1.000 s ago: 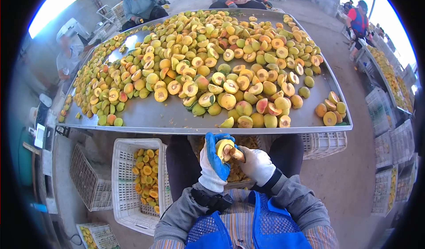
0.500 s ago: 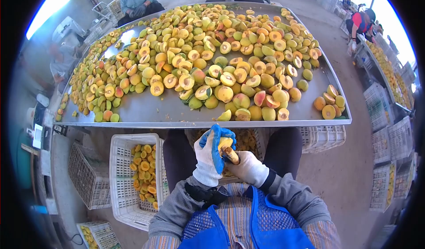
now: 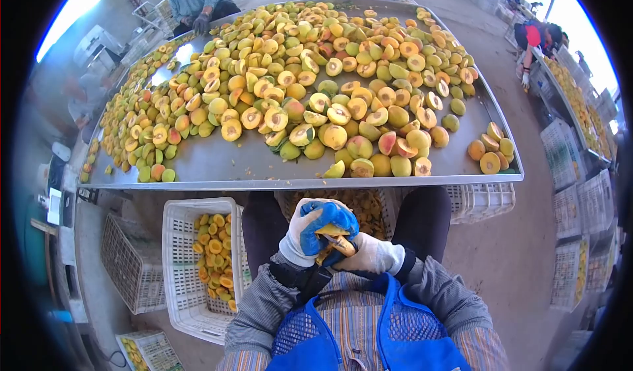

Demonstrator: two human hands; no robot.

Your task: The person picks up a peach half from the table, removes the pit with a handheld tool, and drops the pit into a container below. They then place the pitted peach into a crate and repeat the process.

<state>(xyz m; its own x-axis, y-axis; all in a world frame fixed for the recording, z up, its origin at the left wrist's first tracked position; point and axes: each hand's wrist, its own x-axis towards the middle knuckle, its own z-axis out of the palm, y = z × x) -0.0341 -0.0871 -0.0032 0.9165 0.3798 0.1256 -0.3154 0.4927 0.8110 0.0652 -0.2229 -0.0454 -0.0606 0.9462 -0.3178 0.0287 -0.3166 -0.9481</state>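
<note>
My left hand (image 3: 316,229), in a white glove with blue coating, is closed round a yellow fruit piece (image 3: 331,230) just below the table's near edge. Against the fruit, my right hand (image 3: 369,254), gloved in white, grips a small tool with a light handle (image 3: 343,244); its working end is partly hidden by the fingers. Beyond both hands, many halved yellow-green fruits (image 3: 290,94) lie piled on the metal table (image 3: 224,167). A small separate group of halves (image 3: 490,163) sits near its right corner.
A white crate (image 3: 173,265) holding fruit halves (image 3: 214,256) stands left of my legs. Another crate (image 3: 484,199) is under the table's right side. People sit across the table; one person (image 3: 535,38) bends over another fruit table at right. More crates (image 3: 560,147) line the right.
My left hand has turned and its fingers now wrap over the fruit; the tool has shifted beside it. The person at far right bends lower. The view has moved slightly.
</note>
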